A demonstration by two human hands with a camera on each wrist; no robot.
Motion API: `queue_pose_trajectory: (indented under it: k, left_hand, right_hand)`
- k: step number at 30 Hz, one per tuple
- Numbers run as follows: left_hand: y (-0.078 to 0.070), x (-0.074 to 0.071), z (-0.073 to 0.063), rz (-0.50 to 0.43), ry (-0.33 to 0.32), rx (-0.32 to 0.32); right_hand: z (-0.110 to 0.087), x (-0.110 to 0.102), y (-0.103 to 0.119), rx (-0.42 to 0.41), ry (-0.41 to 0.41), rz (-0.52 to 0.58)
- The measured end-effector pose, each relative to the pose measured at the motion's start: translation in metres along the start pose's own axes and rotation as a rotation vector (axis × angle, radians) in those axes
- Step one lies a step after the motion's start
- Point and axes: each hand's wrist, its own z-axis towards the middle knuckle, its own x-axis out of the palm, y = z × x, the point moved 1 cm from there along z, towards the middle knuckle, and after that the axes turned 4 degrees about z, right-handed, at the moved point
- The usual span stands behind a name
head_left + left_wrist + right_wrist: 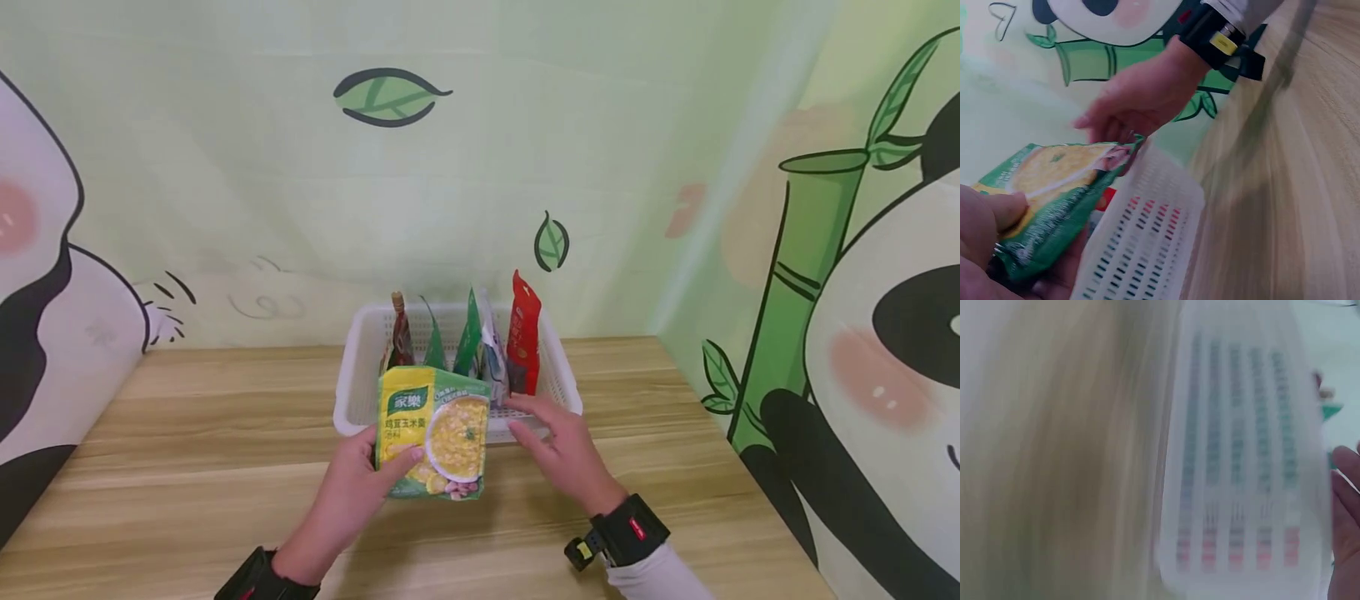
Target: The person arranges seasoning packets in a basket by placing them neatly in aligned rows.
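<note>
My left hand point(352, 475) grips a yellow and green soup mix packet point(405, 429) by its left side, thumb across the front. A bowl of corn soup is printed on it. The packet is held up before a white plastic basket point(347, 379), hiding part of the basket's front. In the left wrist view the packet point(1054, 169) tilts near the perforated basket wall point(1141, 244). My right hand point(558, 446) is at the basket's front right rim with its fingers extended and nothing in its grasp. Only part of that hand point(1347, 512) shows in the blurred right wrist view.
Inside the basket stand a red bag point(523, 333), a white and purple packet point(492, 354), green-topped packets point(467, 337) and a dark red-brown pouch point(402, 333). The basket is on a wooden table point(225, 450), close to a printed wall cloth point(480, 183).
</note>
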Motion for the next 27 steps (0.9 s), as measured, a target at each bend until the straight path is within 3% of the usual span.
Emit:
queue_pose_trajectory:
  k: [5,8,11,16,27]
  left_hand:
    - [-0.003,0.013,-0.004,-0.076,0.018,0.059]
    - [-0.005,0.020,-0.006,-0.111,0.020,0.090]
    - [-0.006,0.024,-0.007,-0.127,0.009,0.108]
    - [-0.006,0.027,-0.009,-0.127,-0.008,0.106]
    - [-0.004,0.026,-0.008,-0.086,0.028,0.108]
  right_hand:
    - [-0.013,0.017,0.021,0.218,-0.046,0.577]
    - [-0.015,0.025,0.035,0.333,-0.009,0.722]
    - [-0.016,0.031,0.048,0.415,0.036,0.755]
    - [-0.016,0.039,0.057,0.487,0.026,0.699]
    - [-0.016,0.044,0.061,0.471,-0.013,0.623]
